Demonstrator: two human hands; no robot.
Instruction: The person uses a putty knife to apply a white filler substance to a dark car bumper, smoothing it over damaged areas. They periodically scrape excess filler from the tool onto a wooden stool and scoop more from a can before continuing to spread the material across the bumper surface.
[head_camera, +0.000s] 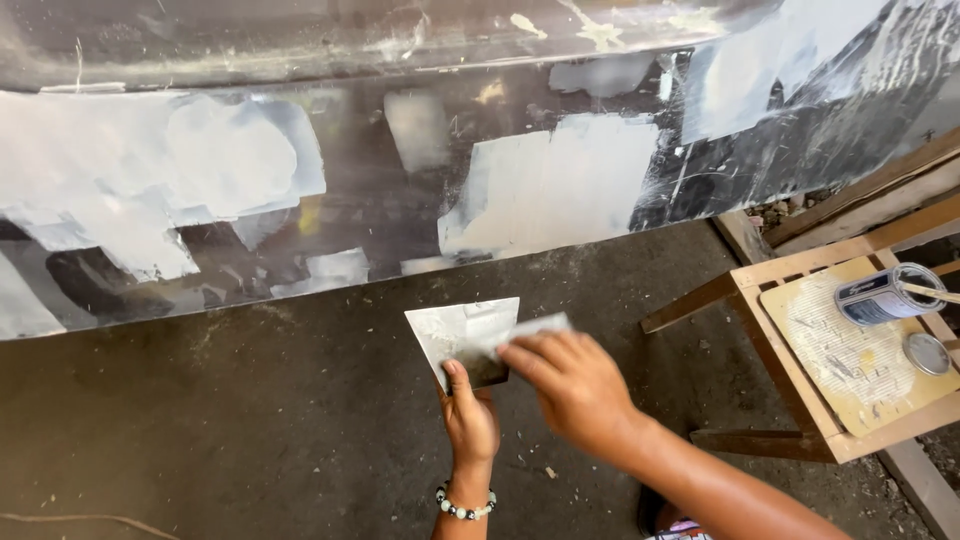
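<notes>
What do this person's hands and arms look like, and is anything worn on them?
Both forearms are bare, no sleeves or gloves. The left hand has a beaded bracelet at the wrist, with dark and pale green beads. The right hand wears nothing visible.

You have only the one view, from the camera on your head, tilted steeply down and forward so that your hands sit close at lower centre, the concrete floor (200, 430) lies beneath, and the patched dark panel (400, 180) stands near ahead.
</notes>
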